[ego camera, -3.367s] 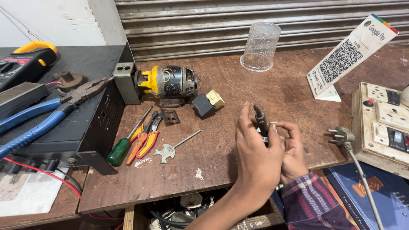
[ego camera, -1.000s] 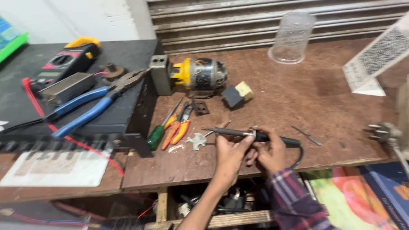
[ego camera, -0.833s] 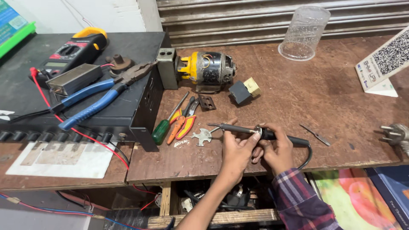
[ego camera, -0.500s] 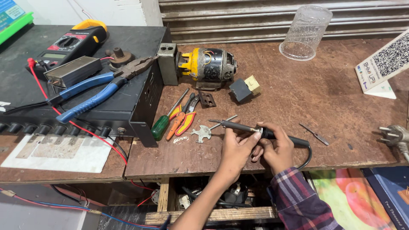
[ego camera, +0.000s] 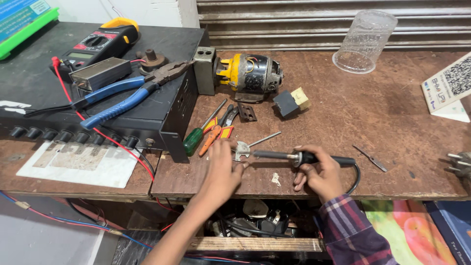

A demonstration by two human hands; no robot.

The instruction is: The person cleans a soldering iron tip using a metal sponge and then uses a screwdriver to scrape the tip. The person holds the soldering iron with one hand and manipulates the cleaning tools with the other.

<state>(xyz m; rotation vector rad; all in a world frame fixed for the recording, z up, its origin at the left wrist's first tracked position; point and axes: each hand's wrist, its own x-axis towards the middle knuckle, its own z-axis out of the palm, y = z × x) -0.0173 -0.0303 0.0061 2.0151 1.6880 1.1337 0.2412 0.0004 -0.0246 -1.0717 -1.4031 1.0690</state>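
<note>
right hand (ego camera: 320,172) fingers are curled round the black handle of the soldering iron (ego camera: 300,157), which is held level just above the wooden bench (ego camera: 392,122) near its front edge, metal tip pointing left. left hand (ego camera: 223,169) is laid flat on the bench, fingers loosely spread and holding nothing, fingertips just beside a small silver key-shaped metal part (ego camera: 241,149) that lies close to the iron's tip. judged state: iron is gripped and positioned, tip is not seen touching any work, no joint or solder is visible, so actual work looks not yet started. outward: green-handled screwdriver (ego camera: 196,137) and orange-handled cutters (ego camera: 216,135) lie left of the hands. signs: a white tent-shaped card with a square code pattern (ego camera: 449,88) stands at the right edge; a green-edged box with a blue printed face (ego camera: 24,19) sits top left; colourful printed covers (ego camera: 417,235) are seen below the bench, lower right.
</note>
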